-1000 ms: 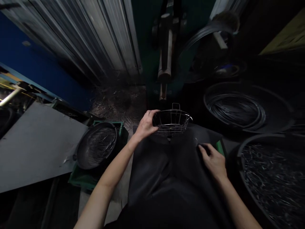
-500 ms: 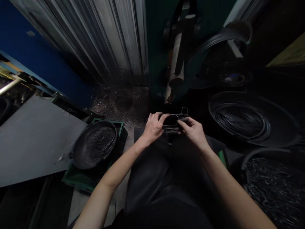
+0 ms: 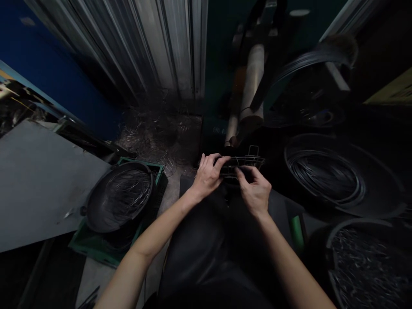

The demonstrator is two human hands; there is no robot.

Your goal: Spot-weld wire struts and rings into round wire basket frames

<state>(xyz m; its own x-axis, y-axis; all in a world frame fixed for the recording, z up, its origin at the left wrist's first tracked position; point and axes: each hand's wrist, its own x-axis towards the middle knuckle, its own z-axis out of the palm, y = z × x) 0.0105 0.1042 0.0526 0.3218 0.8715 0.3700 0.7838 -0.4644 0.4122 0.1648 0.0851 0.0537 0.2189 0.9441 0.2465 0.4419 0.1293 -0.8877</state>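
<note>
In front of my lap is a small wire basket-like frame (image 3: 255, 161) with curved rails and a squared loop standing up at its back. My left hand (image 3: 207, 174) grips its left side, thumb and fingers closed on the wire. My right hand (image 3: 255, 189) is at the near side, thumb and fingers pinched on the frame's wires; any small loose piece between those fingertips cannot be made out. Just beyond the frame, the tip of a machine's lower metal arm (image 3: 232, 133) points down toward it, beside a thicker cylinder (image 3: 254, 94).
At left a black pan of thin wires (image 3: 120, 197) rests on a green crate (image 3: 96, 249) beside a grey panel (image 3: 38, 184). At right stand a basin with coiled wire (image 3: 325, 176) and a tub of small metal pieces (image 3: 367, 262). Wire scraps (image 3: 151, 133) litter the floor.
My right hand has shifted left and in along the frame, uncovering its right end. The left hand keeps its hold. The whole view has turned slightly.
</note>
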